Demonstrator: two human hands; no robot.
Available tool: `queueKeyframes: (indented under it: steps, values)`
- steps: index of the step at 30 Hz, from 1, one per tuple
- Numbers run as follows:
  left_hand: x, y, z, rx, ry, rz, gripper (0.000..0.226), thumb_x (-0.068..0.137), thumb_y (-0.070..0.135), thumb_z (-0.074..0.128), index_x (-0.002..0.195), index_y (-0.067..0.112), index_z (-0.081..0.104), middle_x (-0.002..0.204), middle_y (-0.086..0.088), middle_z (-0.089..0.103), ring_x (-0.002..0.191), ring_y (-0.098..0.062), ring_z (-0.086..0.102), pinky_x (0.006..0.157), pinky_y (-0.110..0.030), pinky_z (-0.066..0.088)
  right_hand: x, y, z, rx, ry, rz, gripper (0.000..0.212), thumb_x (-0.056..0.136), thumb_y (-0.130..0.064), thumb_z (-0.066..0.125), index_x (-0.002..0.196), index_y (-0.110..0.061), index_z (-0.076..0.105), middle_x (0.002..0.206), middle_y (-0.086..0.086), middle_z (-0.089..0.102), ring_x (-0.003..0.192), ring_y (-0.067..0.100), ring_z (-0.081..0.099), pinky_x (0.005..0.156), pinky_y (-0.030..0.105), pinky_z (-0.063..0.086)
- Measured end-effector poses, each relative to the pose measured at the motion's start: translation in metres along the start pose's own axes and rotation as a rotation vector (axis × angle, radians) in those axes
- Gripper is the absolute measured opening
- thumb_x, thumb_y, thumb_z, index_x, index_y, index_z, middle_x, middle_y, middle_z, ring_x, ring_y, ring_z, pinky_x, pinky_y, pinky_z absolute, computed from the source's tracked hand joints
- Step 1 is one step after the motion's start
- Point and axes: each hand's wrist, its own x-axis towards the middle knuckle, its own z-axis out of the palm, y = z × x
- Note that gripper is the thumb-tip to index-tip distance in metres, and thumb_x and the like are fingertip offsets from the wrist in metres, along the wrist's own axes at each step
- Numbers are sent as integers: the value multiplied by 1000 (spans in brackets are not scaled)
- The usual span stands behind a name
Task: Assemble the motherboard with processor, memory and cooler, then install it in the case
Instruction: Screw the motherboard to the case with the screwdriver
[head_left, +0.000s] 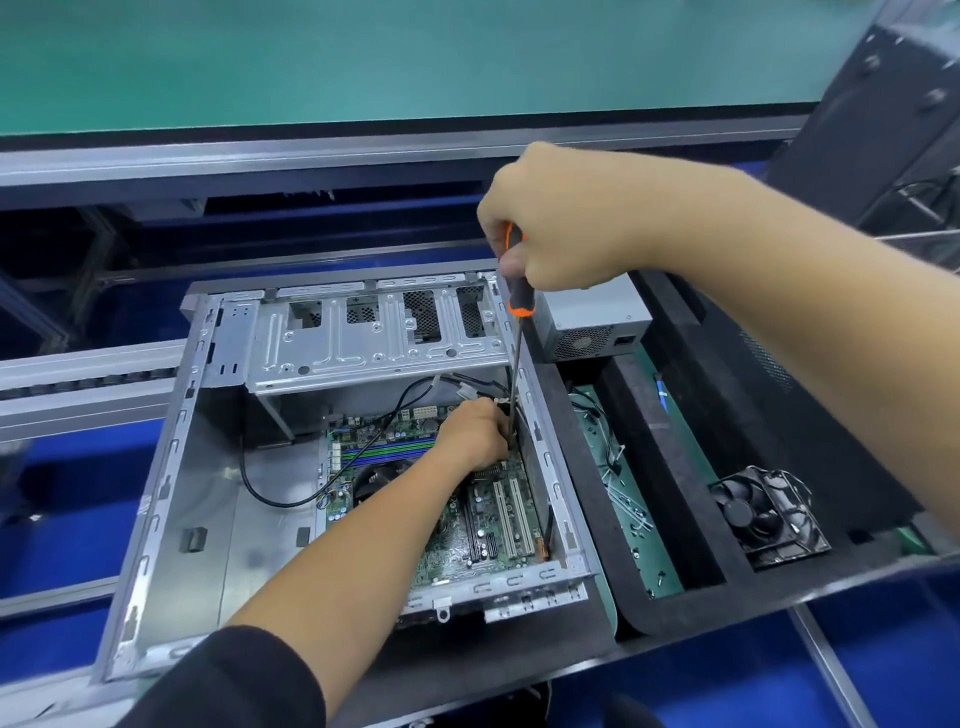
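The open metal case (171, 499) lies on its side with the green motherboard (483, 540) inside it. A black cooler fan (384, 478) on the board is partly hidden by my left forearm. My right hand (550, 218) grips the orange-and-black handle of a long screwdriver (519, 301), held upright above the case. Its shaft runs down to the board's far right corner. There my left hand (475, 434) pinches around the shaft's tip; what lies under the fingers is hidden.
A grey power supply (597, 327) sits behind the case on the right. A black foam tray (675, 499) holds loose screws (631, 512) in a slot and a spare fan (769, 514). A black cable (270, 493) loops over the case floor. A drive cage (374, 338) spans the case's far side.
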Motion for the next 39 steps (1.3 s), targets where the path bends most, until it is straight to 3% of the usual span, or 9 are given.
queueKeyframes:
  steps: [6,9,13,18,23,27,31,36,39]
  values:
    - [-1,-1,1,7,10,8,14,80,11,68,91,16,73,100,-8,68,94,-27,64,84,-36,54,4,-4,-1,69,16,112,41,92,-26,49,56,-6,48,42,8,51,43,22,45,44,24,32]
    - [-2,-2,2,11,21,23,14,79,12,68,91,19,72,100,-7,68,95,-27,63,82,-36,54,5,-6,-1,25,13,104,36,91,-27,50,61,-7,51,50,10,56,49,23,50,45,26,36]
    - [-3,-2,2,23,26,33,22,80,11,65,98,20,72,103,-6,66,96,-27,63,80,-35,54,1,1,-6,74,-82,8,11,84,-21,62,93,-22,55,91,-2,58,76,21,58,66,41,51]
    - [-7,1,0,66,23,38,23,81,8,61,102,13,69,98,-9,64,94,-32,62,76,-36,53,4,4,3,141,73,22,4,82,-17,64,79,-18,67,71,-2,63,65,11,54,51,27,41]
    - [-13,1,-3,77,31,71,22,81,8,60,102,8,67,102,-14,64,92,-33,62,75,-37,53,13,4,3,177,62,45,12,79,-26,64,73,-17,67,56,2,66,56,15,63,50,27,46]
    - [-19,2,-20,-10,35,149,22,82,19,65,97,4,62,103,-14,60,94,-30,60,75,-35,51,20,1,10,537,82,21,18,75,-30,75,77,-18,62,53,-1,67,45,9,63,43,19,45]
    - [-34,-30,-55,-17,26,206,11,81,25,68,84,15,65,94,2,54,89,-18,54,73,-28,42,30,-11,30,814,66,-3,24,80,-28,76,83,-10,60,74,7,71,58,19,70,58,32,58]
    - [-55,-92,-66,58,276,-10,14,86,18,54,84,10,66,90,-10,68,87,-30,62,71,-34,50,47,-29,44,696,186,-9,21,81,-19,68,75,-10,51,73,9,69,54,11,69,56,32,56]
    - [-59,-121,-69,152,328,-184,21,88,9,48,100,-3,61,108,-21,63,99,-35,58,81,-36,48,54,-33,44,644,212,-18,19,80,-21,67,76,-10,52,70,5,67,51,6,66,56,28,54]
